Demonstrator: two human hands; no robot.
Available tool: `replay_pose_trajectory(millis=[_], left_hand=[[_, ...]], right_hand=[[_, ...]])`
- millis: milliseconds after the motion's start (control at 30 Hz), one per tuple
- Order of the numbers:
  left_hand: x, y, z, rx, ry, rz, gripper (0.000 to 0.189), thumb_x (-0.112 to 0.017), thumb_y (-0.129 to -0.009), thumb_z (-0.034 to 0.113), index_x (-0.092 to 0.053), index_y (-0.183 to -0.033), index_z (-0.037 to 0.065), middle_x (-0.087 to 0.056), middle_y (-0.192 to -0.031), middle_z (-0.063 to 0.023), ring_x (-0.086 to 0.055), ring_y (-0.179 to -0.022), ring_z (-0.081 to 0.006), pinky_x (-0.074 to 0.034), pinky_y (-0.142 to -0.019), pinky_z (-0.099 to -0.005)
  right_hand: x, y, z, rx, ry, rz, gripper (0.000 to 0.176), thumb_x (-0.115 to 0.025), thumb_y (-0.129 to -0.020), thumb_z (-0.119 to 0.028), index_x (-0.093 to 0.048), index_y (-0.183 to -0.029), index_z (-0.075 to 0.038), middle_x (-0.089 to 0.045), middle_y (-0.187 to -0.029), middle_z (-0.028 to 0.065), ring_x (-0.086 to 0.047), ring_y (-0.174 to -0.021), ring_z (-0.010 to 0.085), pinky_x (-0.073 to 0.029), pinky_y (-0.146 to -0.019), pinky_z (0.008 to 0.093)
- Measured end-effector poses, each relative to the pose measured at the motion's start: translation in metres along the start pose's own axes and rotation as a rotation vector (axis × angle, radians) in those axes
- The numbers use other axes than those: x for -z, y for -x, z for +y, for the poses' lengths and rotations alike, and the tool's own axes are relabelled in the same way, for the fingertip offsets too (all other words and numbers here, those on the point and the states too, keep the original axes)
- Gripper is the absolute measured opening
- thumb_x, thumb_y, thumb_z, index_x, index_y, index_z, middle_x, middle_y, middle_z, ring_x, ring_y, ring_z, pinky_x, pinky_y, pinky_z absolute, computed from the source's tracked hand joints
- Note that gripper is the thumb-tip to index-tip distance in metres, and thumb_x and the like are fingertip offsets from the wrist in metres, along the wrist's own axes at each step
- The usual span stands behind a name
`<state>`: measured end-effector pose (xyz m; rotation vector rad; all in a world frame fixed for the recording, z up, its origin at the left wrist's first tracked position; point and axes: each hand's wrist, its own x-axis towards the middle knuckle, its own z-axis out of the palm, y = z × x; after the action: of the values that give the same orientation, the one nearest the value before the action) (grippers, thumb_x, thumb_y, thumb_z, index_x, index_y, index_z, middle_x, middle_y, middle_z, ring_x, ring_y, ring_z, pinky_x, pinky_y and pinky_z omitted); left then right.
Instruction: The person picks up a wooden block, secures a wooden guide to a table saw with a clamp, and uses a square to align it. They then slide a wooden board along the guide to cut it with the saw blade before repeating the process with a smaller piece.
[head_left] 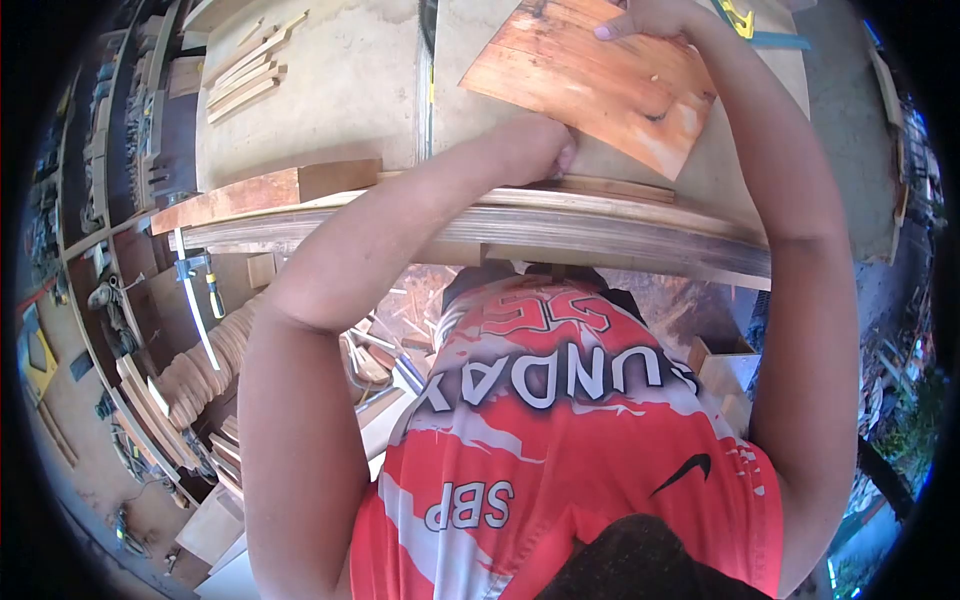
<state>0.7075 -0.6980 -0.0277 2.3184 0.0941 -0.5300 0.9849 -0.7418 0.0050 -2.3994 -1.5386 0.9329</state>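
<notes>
My right hand (650, 18) grips the far edge of a reddish-brown wooden board (610, 85), with its thumb lying on the top face. The board is held tilted over the pale worktop (510, 110), and its near corner points toward me. My left hand (550, 150) is closed, fingers curled under, at the worktop's near edge beside a thin wooden strip (620, 187). What those fingers hold, if anything, is hidden. Left of that hand, a thicker wooden block (270, 190) lies along the same edge.
Several narrow wood sticks (245, 85) lie on the worktop's left part. A dark slot with a metal strip (428, 90) divides the top. A yellow clamp (738, 18) is at the far right. A blue bar clamp (190, 270) hangs from the front edge; wood offcuts (375, 355) lie below.
</notes>
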Motion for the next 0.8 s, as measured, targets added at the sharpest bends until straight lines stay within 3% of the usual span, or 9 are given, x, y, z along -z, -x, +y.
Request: replay_pose_trajectory(millis=[133, 167, 200, 333, 400, 567, 633, 733, 800], left_hand=[[0.016, 0.02, -0.008, 0.072, -0.042, -0.088, 0.014, -0.062, -0.083, 0.003, -0.074, -0.089, 0.006, -0.072, -0.088, -0.0117, -0.068, -0.085, -0.0278, -0.051, -0.076, -0.0382], [0.018, 0.026, -0.011, 0.078, -0.045, -0.082, 0.014, -0.062, -0.083, 0.003, -0.074, -0.089, 0.006, -0.072, -0.088, -0.0117, -0.068, -0.085, -0.0278, -0.051, -0.076, -0.0382], [0.019, 0.031, -0.014, 0.06, 0.0, -0.077, 0.018, -0.06, -0.084, 0.003, -0.073, -0.096, 0.006, -0.072, -0.092, -0.0124, -0.068, -0.088, -0.0284, -0.052, -0.079, -0.0379], [0.017, 0.062, -0.022, -0.002, 0.127, -0.007, 0.029, -0.056, -0.09, 0.006, -0.068, -0.116, 0.005, -0.071, -0.108, -0.0143, -0.067, -0.1, -0.0311, -0.051, -0.088, -0.0373], [0.022, 0.084, -0.02, 0.069, 0.219, 0.025, 0.028, -0.057, -0.092, 0.008, -0.067, -0.118, 0.004, -0.069, -0.112, -0.0156, -0.065, -0.104, -0.0333, -0.05, -0.09, -0.0381], [0.039, 0.152, 0.011, 0.231, 0.211, 0.116, 0.025, -0.061, -0.093, 0.014, -0.066, -0.113, 0.001, -0.066, -0.118, -0.0173, -0.061, -0.112, -0.0359, -0.048, -0.094, -0.0408], [0.027, 0.175, 0.008, 0.08, 0.055, 0.383, 0.022, -0.065, -0.09, 0.017, -0.067, -0.105, 0.001, -0.066, -0.115, -0.0175, -0.061, -0.111, -0.0363, -0.048, -0.093, -0.0428], [-0.006, 0.196, 0.0, 0.028, -0.044, 0.616, 0.021, -0.071, -0.084, 0.018, -0.069, -0.101, 0.005, -0.067, -0.116, -0.0147, -0.061, -0.111, -0.0343, -0.047, -0.098, -0.0455], [-0.024, 0.202, -0.006, -0.018, -0.131, 0.766, 0.023, -0.074, -0.08, 0.019, -0.069, -0.1, 0.008, -0.066, -0.118, -0.0126, -0.061, -0.113, -0.0323, -0.043, -0.104, -0.0486]], right_hand=[[-0.006, -0.003, -0.008, -0.024, 0.003, 0.054, 0.062, -0.084, -0.07, -0.046, -0.069, -0.11, -0.001, -0.07, -0.106, 0.0195, -0.066, -0.101, 0.0314, -0.05, -0.089, 0.0407], [-0.013, -0.009, 0.0, 0.074, -0.013, 0.048, 0.06, -0.083, -0.071, -0.045, -0.069, -0.11, -0.001, -0.071, -0.105, 0.019, -0.066, -0.1, 0.031, -0.05, -0.089, 0.0406], [-0.018, -0.011, -0.001, 0.17, -0.029, 0.04, 0.057, -0.083, -0.073, -0.044, -0.069, -0.109, -0.001, -0.071, -0.105, 0.0184, -0.066, -0.1, 0.0305, -0.05, -0.089, 0.0405], [-0.038, -0.012, -0.001, 0.203, -0.168, 0.009, 0.054, -0.08, -0.077, -0.043, -0.07, -0.11, -0.001, -0.072, -0.104, 0.0182, -0.067, -0.099, 0.0283, -0.05, -0.089, 0.04], [-0.048, -0.019, -0.005, 0.176, -0.113, -0.053, 0.063, -0.079, -0.08, -0.04, -0.059, -0.126, -0.002, -0.068, -0.108, 0.0169, -0.066, -0.099, 0.0297, -0.05, -0.087, 0.0406], [-0.066, 0.024, -0.046, 0.164, -0.039, 0.07, 0.055, -0.077, -0.083, -0.034, -0.06, -0.126, -0.003, -0.063, -0.119, 0.0167, -0.061, -0.109, 0.0314, -0.048, -0.094, 0.041], [-0.075, 0.025, -0.049, 0.179, -0.094, 0.05, 0.055, -0.077, -0.083, -0.032, -0.06, -0.126, -0.003, -0.062, -0.123, 0.0171, -0.059, -0.112, 0.0321, -0.047, -0.096, 0.0412], [-0.092, 0.024, -0.036, 0.255, -0.003, 0.24, 0.054, -0.077, -0.082, -0.028, -0.059, -0.127, -0.003, -0.061, -0.123, 0.0162, -0.057, -0.114, 0.0328, -0.045, -0.099, 0.0401], [-0.097, 0.032, -0.039, 0.208, -0.039, 0.294, 0.06, -0.073, -0.084, -0.042, -0.057, -0.132, -0.01, -0.061, -0.124, 0.0148, -0.056, -0.118, 0.0325, -0.043, -0.1, 0.042]])
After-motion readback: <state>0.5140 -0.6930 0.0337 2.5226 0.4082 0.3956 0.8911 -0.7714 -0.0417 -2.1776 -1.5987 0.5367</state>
